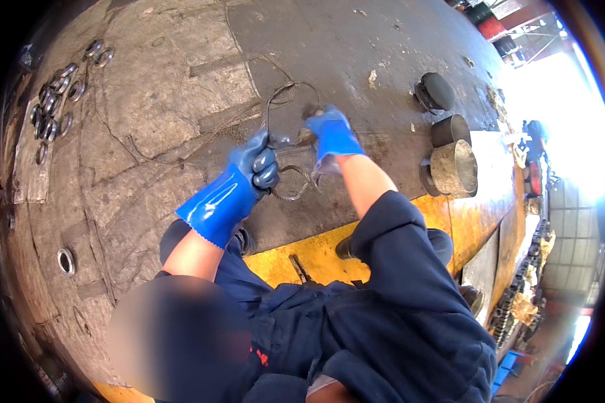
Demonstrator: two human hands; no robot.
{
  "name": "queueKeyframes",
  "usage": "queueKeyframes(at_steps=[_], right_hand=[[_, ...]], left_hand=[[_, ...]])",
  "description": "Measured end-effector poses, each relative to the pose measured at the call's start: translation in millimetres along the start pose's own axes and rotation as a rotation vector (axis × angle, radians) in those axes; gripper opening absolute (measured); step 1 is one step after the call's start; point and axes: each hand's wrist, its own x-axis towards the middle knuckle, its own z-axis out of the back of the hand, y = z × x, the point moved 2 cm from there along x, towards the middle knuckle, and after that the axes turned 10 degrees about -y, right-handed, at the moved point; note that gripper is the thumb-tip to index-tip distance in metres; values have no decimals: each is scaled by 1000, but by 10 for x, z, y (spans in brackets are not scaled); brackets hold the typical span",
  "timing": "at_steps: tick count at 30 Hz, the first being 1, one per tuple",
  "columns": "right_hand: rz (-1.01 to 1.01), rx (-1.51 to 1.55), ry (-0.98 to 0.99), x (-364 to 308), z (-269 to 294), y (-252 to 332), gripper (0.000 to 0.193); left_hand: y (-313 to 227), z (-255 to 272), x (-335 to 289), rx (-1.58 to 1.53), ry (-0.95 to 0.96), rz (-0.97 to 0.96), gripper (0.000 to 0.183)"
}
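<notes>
Both hands wear blue rubber gloves and meet over a worn, rusty steel floor plate (168, 101). My left hand (257, 164) is closed in a fist around a thin dark wire (284, 88) that loops up above the hands and curls down below them. My right hand (332, 138) pinches the same wire just to the right, its fingers bent around a small brownish bit at the wire's end. The two hands are a few centimetres apart, with wire running between them.
Several steel rings (54, 101) lie in a cluster at the far left, and a single ring (66, 261) sits lower left. Short metal cylinders (454, 168) and a round disc (437, 91) stand at the right. A yellow-painted edge (316, 254) runs under my shoes.
</notes>
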Motion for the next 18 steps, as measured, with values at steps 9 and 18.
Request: queueKeyframes(at_steps=[9, 18], right_hand=[[223, 581, -20, 357, 1014, -1451, 26], [-513, 1214, 327, -1343, 1019, -1083, 30]], left_hand=[[-49, 96, 152, -133, 103, 5, 44], [-59, 142, 251, -141, 37, -19, 42]])
